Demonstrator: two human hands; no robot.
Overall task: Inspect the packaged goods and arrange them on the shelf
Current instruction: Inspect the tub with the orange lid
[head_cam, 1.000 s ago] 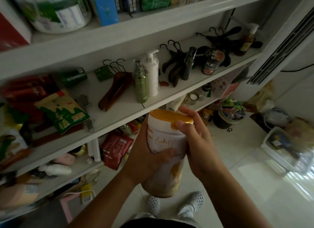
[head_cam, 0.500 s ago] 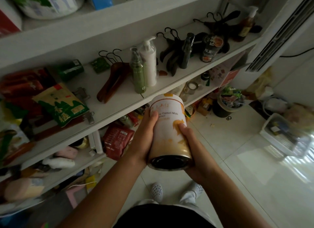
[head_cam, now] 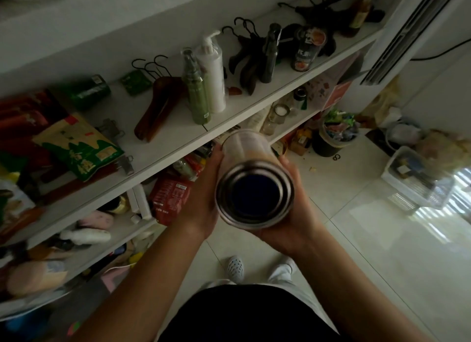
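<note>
1. Tall can [head_cam: 244, 148] in mid-air at the centre of the view, just in front of the shelf [head_cam: 168, 148] and touching no board; tipped base-first toward the camera, dark round metal bottom in full view, pale side blurred (print unreadable).
2. Left hand [head_cam: 201, 193] at 9 o'clock of the can: palm against the side, fingers clamped round the can, tips hidden behind it.
3. Right hand [head_cam: 295, 214] from 3 to 5 o'clock of the can: cupped against the base rim, fingers likewise clamped on the can, thumb up the side.
4. On the middle board at 11 o'clock of the can: green bottle [head_cam: 196, 94] and white pump bottle [head_cam: 212, 74], upright and touching.
5. At 10 o'clock: brown wooden hangers [head_cam: 158, 104] lying flat; further out, a green and yellow bag [head_cam: 76, 148], flat near the front edge.
6. Toward 1 o'clock along the same board: dark hangers [head_cam: 244, 66], dark spray bottle [head_cam: 270, 56], dark printed tub [head_cam: 307, 51], then an amber pump bottle [head_cam: 359, 12] at the far end.
7. Beyond the left hand, on the board below: red packet [head_cam: 170, 196].
8. On the floor: bin [head_cam: 328, 145] at 2 o'clock, clear plastic box [head_cam: 407, 178] at 3 o'clock, white shoes [head_cam: 235, 267] at 6 o'clock.
</note>
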